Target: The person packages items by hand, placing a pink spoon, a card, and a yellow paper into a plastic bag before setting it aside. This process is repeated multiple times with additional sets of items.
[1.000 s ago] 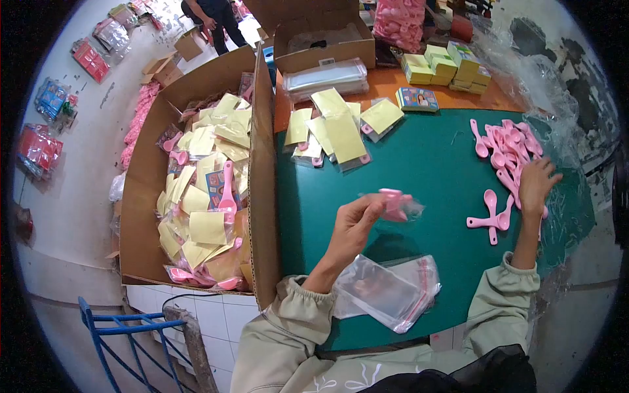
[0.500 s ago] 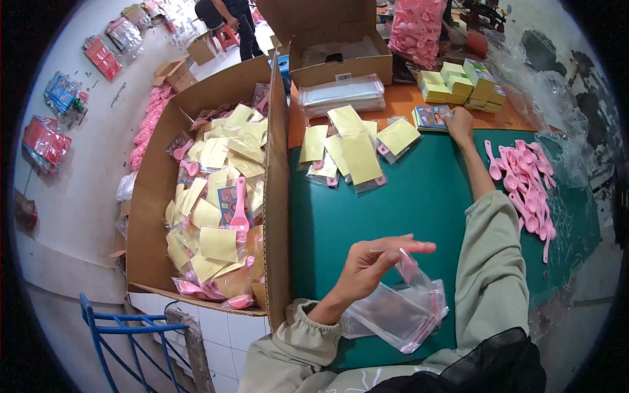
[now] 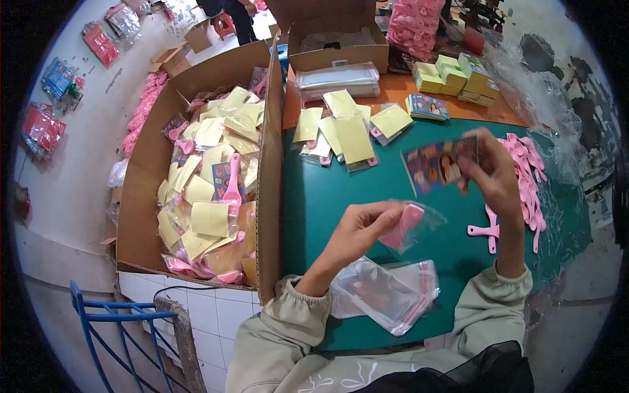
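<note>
My left hand is closed on a small clear plastic bag with a pink piece showing in it, apparently a spoon's bowl. My right hand pinches a blue printed card, tilted and slightly blurred, above and to the right of the bag. Below my left hand lies a pile of clear bags on the green mat. Pink spoons are heaped beside my right forearm, partly hidden by it. Farther back sits a stack of blue cards.
At left stands a large cardboard box full of packed cards and spoons. Several finished-looking packets lie on the mat. Behind are yellow-green card stacks, bundled bags and an open carton. A person stands far back.
My right hand has come back from the card stack with a card, toward my left hand. My left hand has closed around the bag and raised it off the pile. The view has shifted slightly.
</note>
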Demonstrator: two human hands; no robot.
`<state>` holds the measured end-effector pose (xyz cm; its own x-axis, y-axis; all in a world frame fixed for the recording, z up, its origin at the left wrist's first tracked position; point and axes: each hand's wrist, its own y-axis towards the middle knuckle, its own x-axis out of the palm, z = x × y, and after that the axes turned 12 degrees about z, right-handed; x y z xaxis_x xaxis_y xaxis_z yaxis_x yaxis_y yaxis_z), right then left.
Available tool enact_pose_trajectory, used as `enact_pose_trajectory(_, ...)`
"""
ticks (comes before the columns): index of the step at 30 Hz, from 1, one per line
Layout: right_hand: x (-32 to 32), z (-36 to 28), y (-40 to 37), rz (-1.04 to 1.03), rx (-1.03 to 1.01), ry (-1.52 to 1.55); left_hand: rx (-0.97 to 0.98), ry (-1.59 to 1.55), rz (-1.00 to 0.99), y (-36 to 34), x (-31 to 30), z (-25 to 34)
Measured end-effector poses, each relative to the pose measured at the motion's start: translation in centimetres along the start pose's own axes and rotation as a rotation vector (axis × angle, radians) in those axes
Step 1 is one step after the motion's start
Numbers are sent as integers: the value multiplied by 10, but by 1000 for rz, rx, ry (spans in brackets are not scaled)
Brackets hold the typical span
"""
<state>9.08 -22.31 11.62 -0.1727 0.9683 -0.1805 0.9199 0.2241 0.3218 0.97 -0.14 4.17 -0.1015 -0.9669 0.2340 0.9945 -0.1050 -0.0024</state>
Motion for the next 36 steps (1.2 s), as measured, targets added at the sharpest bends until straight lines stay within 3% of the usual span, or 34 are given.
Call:
enact_pose_trajectory(5, -7, -25, -39, -8, -74, -198, 4, 20, -32, 3, 7, -2)
enact_pose_trajectory(6, -5, -24, -43, 87, -97, -145, 20, 29, -35, 4, 8, -5)
enact_pose_trajectory(9, -6, -26, -45, 67, -63, -129, 28, 74, -11, 3, 12, -4)
enact_pose_trajectory(12, -7, -30, -42, -87, -293, -426, -2, 109, -25, 6, 8, -4)
enact_pose_trajectory(15, -7, -33, -40, -147, -268, -454, 8, 122, -26, 6, 8, -3)
enact_pose_trajectory(18, -2, -34, -42, 26, -162, -315, 19, 97, -14, 5, 11, -1)
enact_pose_trajectory(21, 4, -25, -42, 163, -195, -177, 3, 78, 1, 5, 10, -1)
enact_pose_trajectory(27, 0, -26, -38, -80, -291, -453, 17, 99, 23, 9, 4, -7)
enact_pose_trajectory(30, -4, -24, -38, -74, -313, -495, -2, 42, 70, 7, 11, -5)
enact_pose_trajectory(33, 3, -25, -40, 181, -177, -228, 2, 42, 84, 7, 12, -6)
enact_pose_trajectory(36, 3, -24, -40, 80, -216, -291, 0, 21, 69, 8, 12, -7)
